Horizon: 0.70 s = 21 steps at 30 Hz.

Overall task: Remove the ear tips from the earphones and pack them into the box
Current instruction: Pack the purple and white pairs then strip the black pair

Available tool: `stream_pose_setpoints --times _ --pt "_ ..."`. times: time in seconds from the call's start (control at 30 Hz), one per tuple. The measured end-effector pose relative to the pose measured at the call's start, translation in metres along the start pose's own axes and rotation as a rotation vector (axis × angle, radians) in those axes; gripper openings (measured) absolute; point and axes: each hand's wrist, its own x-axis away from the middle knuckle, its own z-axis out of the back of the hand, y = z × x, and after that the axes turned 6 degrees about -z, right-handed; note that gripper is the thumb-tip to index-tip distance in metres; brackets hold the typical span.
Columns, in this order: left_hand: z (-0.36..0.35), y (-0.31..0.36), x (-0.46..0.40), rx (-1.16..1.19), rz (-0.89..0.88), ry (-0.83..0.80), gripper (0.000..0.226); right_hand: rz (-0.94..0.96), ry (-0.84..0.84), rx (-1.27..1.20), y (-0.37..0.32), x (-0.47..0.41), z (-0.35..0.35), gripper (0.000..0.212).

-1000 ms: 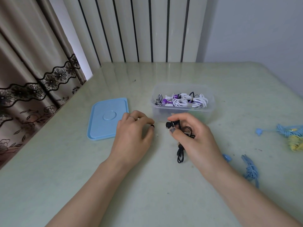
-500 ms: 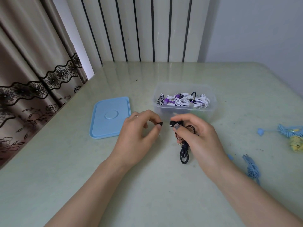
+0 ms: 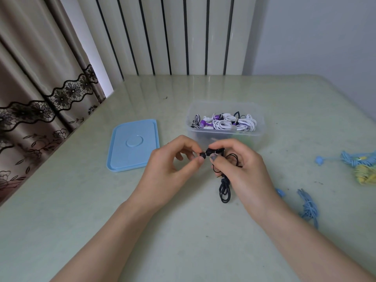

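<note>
table [image 3: 85, 220]: we see blue earphones [image 3: 308, 206] and a blue-yellow bundle [image 3: 360, 167] at our right, not yet packed
box [image 3: 258, 117]: open, holding white, purple and black sets; we judge the job partly done
lid [image 3: 134, 144]: lying left of the box
right hand [image 3: 242, 171]: grasping the black earphones [image 3: 216, 152]
left hand [image 3: 173, 171]: pinching the ear tip [image 3: 202, 155], seemingly not yet off

A pale green table [image 3: 101, 220] stands against a white ribbed radiator [image 3: 173, 35]. A beige curtain [image 3: 36, 78] with black lace trim hangs at left. A light grey wall [image 3: 315, 33] lies at right.
</note>
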Motion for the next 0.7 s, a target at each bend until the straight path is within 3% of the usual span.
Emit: stream_pose_setpoints --times 0.7 --pt "-0.0026 -0.0037 -0.0002 0.153 0.029 0.000 0.010 0.023 -0.020 -0.043 -0.0009 0.0023 -0.0005 0.017"
